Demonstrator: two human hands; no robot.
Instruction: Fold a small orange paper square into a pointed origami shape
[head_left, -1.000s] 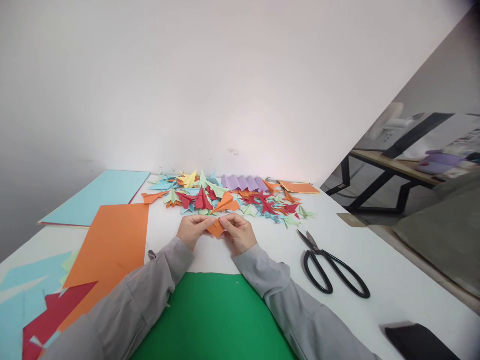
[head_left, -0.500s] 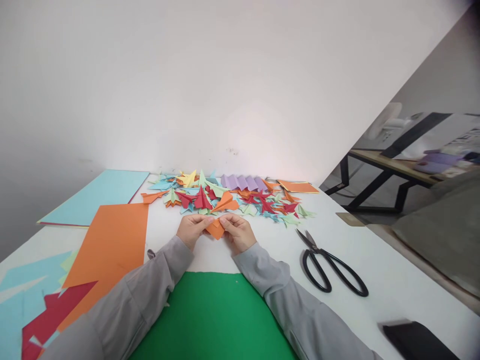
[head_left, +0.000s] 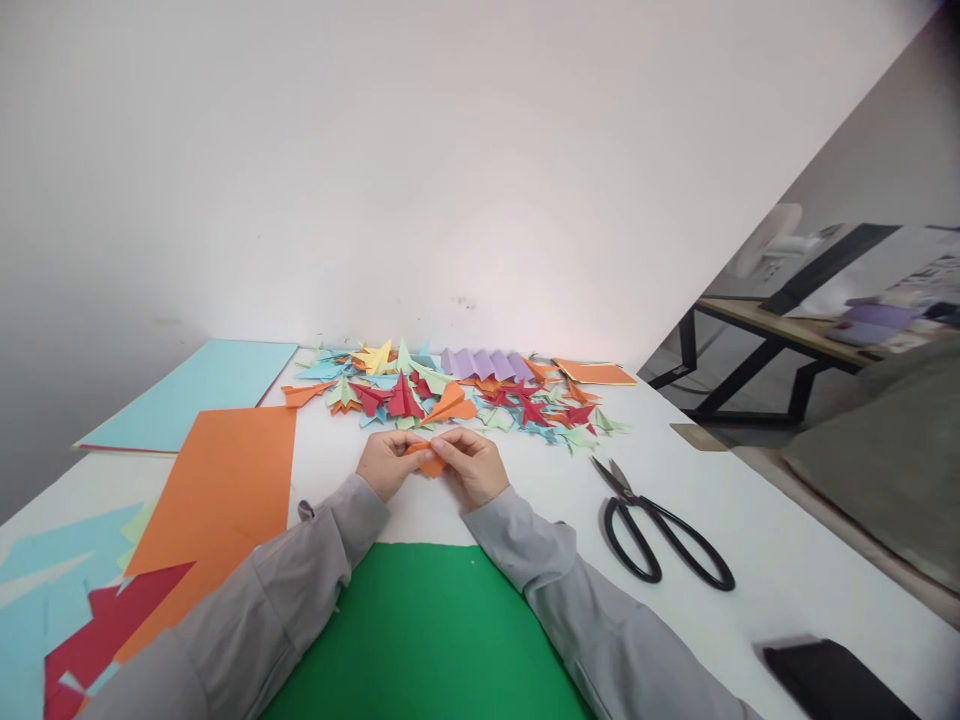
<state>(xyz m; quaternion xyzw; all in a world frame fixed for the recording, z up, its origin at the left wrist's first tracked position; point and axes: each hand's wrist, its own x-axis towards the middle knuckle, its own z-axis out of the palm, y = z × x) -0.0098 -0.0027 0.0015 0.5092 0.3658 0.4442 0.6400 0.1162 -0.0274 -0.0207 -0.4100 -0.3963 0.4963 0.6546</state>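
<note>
Between both hands is a small folded piece of orange paper (head_left: 430, 465), partly covered by the fingers. My left hand (head_left: 388, 462) pinches its left side, thumb on top. On its right side, my right hand (head_left: 475, 465) grips it with thumb and fingers, close to the left thumb. Just beyond the hands lies a long pile of small folded paper planes in several colours, among them a red one (head_left: 405, 398) and an orange one (head_left: 452, 403). A green sheet (head_left: 435, 640) lies below the hands, between the forearms.
Black-handled scissors (head_left: 637, 510) lie slightly open on the right. A black object (head_left: 832, 680) is at the lower right. Orange sheets (head_left: 225, 470), a light blue sheet (head_left: 195, 390) and red scraps (head_left: 112, 625) lie left. Pleated purple paper (head_left: 486, 364) stands near the wall.
The fingertips have come closer together, and less of the orange paper shows between them. The pile, scissors and sheets remain in place.
</note>
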